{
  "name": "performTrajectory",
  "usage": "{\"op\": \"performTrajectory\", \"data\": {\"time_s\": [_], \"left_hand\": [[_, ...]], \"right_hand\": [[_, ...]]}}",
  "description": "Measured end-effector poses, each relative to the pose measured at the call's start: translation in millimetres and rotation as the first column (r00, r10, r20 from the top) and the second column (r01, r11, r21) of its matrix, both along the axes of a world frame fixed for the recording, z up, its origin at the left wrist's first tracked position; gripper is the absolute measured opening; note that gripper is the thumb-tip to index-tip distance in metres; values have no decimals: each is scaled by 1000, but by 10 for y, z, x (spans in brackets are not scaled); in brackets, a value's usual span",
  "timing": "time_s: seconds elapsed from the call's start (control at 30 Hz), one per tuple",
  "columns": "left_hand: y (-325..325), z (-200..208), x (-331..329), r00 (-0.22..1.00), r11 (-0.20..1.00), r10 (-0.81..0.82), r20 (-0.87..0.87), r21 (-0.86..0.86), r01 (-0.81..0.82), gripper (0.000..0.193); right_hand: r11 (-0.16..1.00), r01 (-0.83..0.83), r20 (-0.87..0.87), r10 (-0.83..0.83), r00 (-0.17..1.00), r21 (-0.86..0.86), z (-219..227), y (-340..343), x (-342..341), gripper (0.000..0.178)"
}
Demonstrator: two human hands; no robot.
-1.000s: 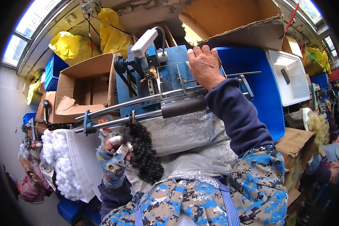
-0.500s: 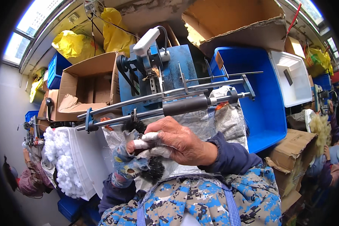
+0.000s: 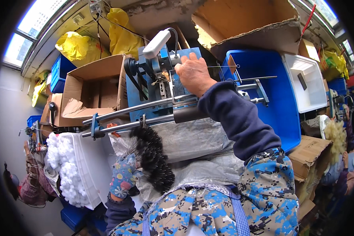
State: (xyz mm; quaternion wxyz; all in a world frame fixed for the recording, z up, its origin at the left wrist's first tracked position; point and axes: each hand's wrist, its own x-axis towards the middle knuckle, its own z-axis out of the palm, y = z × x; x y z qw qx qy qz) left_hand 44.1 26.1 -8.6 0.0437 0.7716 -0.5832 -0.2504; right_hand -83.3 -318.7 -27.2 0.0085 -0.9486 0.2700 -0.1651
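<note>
A blue machine (image 3: 187,84) with two long steel rails (image 3: 126,112) and a black roller stands in front of me. My right hand (image 3: 194,72) reaches up and rests on the machine's front plate, beside its white lever (image 3: 156,44). My left hand (image 3: 123,177), in a patterned fingerless glove, holds a bundle of black bristly twisted brushes (image 3: 155,159) low at the left, below the rails. The brushes lie over a silver plastic sheet (image 3: 196,145) draped across my lap.
A white bin of white fluffy pieces (image 3: 67,173) stands at my left. An open cardboard box (image 3: 92,90) sits behind it. A blue tub (image 3: 277,98) and a white tub (image 3: 306,80) are at the right. Other people work at both sides.
My right hand left the brushes at my left hand and rose back to the machine's front plate. The left hand has dropped lower with the brush bundle.
</note>
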Motion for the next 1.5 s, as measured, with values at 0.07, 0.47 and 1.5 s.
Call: {"op": "performTrajectory", "data": {"time_s": [0.07, 0.47, 1.5], "left_hand": [[-35, 44, -5, 980, 992, 123, -158, 2, -125, 40], [28, -40, -16, 932, 965, 237, -274, -39, -258, 28], [-288, 363, -200, 305, 616, 92, -948, -186, -765, 13]], "right_hand": [[1000, 29, -61, -29, 998, 2, -110, -47, 61, 12], [1000, -19, 10, 18, 1000, 25, -273, -58, 73, 10], [954, 109, -24, -106, 994, 281, -238, 290, -172, 54]]}}
